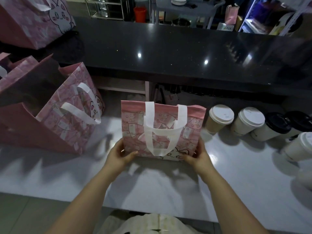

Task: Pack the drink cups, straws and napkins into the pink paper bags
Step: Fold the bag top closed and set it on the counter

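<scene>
A flat, folded pink paper bag (192, 129) with white handles and a cat print stands upright on the white counter (236, 174) in front of me. My left hand (119, 155) grips its lower left corner, and my right hand (197, 155) grips its lower right corner. To the right of the bag stand several lidded drink cups: a tan one with a white lid (219, 118), a white one (247, 121) and two black-lidded ones (271, 126). No straws or napkins are visible.
An opened pink bag (67, 115) stands at the left, with further pink bags behind it (33, 22). A raised black counter (168, 53) runs across the back. Another white-lidded cup (302, 146) sits at the right edge.
</scene>
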The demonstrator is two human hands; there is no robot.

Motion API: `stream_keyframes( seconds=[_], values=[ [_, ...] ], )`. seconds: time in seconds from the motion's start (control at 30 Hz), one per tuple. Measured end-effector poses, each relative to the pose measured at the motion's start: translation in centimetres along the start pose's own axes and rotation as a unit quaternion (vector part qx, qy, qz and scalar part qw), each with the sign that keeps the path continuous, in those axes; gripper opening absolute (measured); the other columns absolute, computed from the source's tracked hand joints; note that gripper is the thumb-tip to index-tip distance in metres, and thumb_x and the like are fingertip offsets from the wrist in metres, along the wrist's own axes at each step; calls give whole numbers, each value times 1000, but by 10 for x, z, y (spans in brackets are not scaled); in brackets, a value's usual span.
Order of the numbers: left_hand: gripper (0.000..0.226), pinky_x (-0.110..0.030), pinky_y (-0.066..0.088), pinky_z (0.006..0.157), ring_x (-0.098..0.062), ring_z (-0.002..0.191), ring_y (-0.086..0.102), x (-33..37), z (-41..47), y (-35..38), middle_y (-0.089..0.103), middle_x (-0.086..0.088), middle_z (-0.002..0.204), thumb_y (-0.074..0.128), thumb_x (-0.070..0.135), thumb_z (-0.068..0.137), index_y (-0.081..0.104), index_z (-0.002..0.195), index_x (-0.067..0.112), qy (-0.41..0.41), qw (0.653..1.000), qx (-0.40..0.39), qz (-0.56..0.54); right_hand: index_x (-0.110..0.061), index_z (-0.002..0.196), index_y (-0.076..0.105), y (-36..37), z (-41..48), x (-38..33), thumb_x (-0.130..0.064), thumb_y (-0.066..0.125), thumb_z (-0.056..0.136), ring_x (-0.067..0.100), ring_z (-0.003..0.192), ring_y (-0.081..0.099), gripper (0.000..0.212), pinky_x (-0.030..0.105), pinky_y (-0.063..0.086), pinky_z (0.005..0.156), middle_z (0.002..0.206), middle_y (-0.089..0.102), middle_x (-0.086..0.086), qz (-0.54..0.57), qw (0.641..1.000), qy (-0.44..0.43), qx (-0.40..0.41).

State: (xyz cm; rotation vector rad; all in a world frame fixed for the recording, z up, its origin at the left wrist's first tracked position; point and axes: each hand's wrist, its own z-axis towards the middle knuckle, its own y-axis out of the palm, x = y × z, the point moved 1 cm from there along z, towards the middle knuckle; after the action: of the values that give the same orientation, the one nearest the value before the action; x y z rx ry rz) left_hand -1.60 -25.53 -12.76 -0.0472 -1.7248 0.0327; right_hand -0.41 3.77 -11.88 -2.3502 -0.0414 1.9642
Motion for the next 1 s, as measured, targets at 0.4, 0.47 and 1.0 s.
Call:
stream_keyframes(
  seconds=[0.4, 0.47, 1.0],
  values=[
    [31, -18, 56, 68, -4, 82, 71, 98, -9, -13, 75, 10, 89, 72, -1, 82, 69, 98, 26, 100, 982, 151, -58, -29, 141, 39, 39, 16, -91, -16, 65, 81, 11, 119, 58, 67, 24, 52, 91, 128, 63, -10, 154, 980, -126, 13],
    [29, -22, 57, 72, -11, 89, 72, 127, -17, -26, 75, 6, 96, 74, 6, 80, 69, 100, 27, 134, 970, 187, -81, -42, 133, 43, 52, 22, -120, -20, 66, 81, 7, 118, 58, 60, 22, 52, 90, 127, 62, -15, 158, 975, -153, -8],
    [27, -36, 60, 75, -23, 93, 72, 204, -118, -186, 75, -5, 102, 72, 13, 86, 69, 113, 14, 239, 870, 417, -111, -36, 141, 43, 233, 9, -259, -12, 63, 86, 14, 112, 63, 63, 34, 57, 83, 123, 65, -8, 162, 926, -208, -272]
  ],
)
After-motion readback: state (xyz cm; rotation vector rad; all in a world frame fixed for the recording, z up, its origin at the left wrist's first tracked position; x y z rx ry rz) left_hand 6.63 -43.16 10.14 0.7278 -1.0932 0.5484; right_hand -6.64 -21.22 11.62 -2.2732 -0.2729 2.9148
